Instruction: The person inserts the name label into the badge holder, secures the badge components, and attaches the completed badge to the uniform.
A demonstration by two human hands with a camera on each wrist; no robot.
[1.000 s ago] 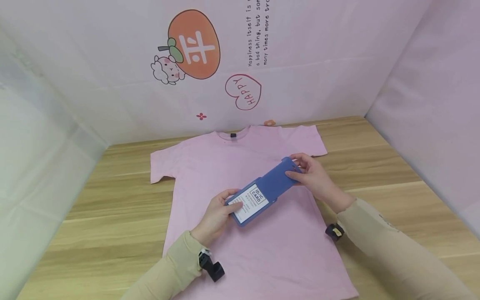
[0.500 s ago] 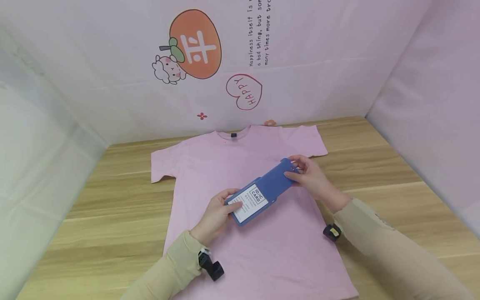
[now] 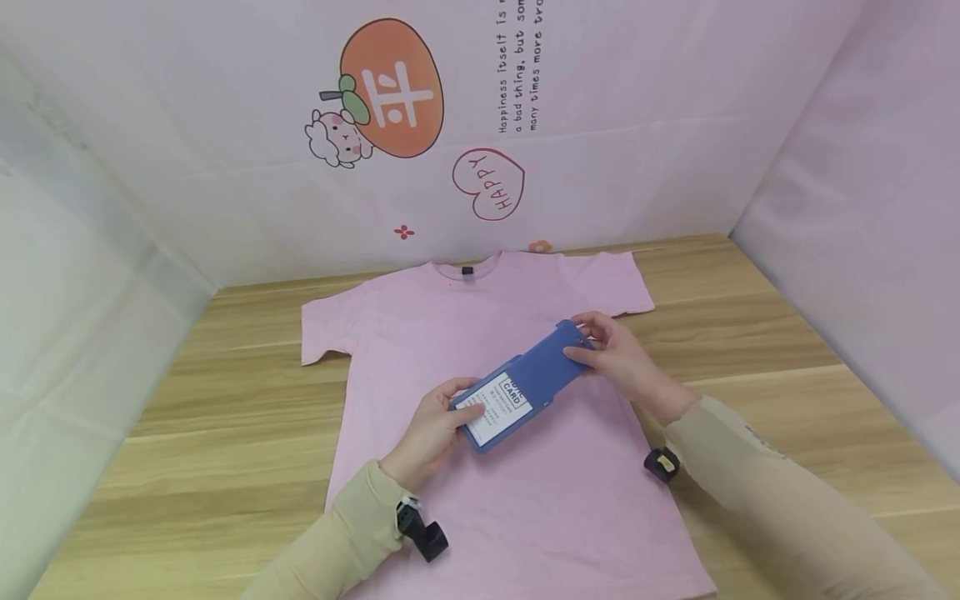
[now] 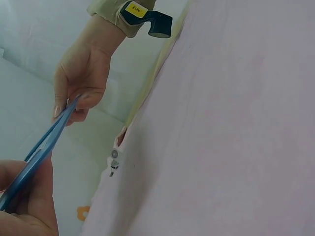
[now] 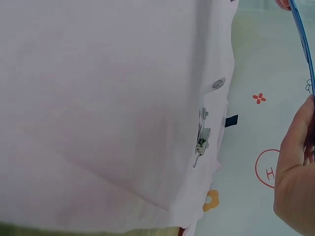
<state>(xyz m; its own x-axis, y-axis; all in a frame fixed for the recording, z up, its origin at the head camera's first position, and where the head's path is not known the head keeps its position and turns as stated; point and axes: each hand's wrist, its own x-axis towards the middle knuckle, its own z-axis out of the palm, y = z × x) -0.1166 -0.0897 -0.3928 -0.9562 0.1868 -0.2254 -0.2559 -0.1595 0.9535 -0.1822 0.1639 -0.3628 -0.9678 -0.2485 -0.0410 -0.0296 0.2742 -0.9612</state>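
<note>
blue card holder (image 3: 525, 389), mid-frame above the pink t-shirt (image 3: 420, 333), was pinched at opposite ends by left hand (image 3: 431, 429) and right hand (image 3: 618, 354); uneven pull could have jammed its printed card (image 3: 498, 410).

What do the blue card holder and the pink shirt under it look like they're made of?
Blue card holder: probably rigid plastic, matte; it keeps a thin, straight edge between both hands, with a white printed card showing in it.
Pink T-shirt: soft knit fabric, maybe cotton; it lies limp with faint creases on the wooden table.
</note>
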